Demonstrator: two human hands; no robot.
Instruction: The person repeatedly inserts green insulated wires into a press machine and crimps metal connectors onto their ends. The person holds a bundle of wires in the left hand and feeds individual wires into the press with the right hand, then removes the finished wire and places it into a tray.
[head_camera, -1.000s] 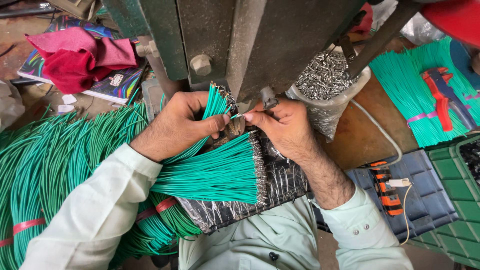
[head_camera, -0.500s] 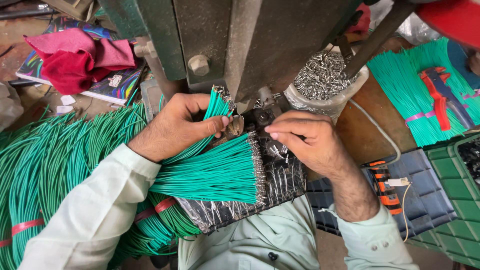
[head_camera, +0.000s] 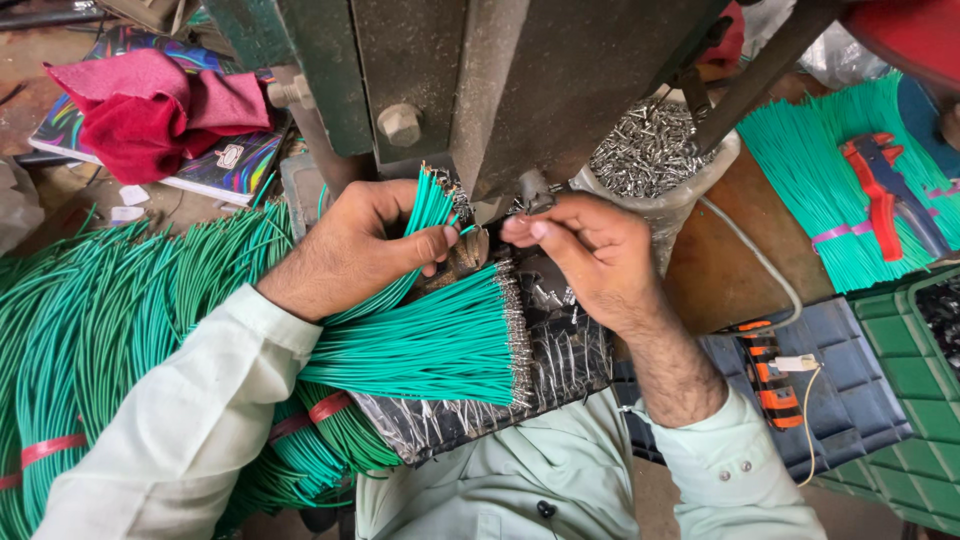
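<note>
Green wires (head_camera: 425, 215), thin and metal-tipped, bunched in left hand (head_camera: 350, 250).

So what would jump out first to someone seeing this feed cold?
The bright green cut wires: the left hand grips a small bunch of thin green wires up at the grey-green metal press, above a fanned green wire bundle with metal-tipped ends on the lap. The right hand pinches something small under the press, beside a clear bag of small silver metal terminals.

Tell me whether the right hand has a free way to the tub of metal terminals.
Probably yes: the right hand sits just beside the tub of metal terminals, its open top facing up, though the slanting machine bar crowds it.
</note>
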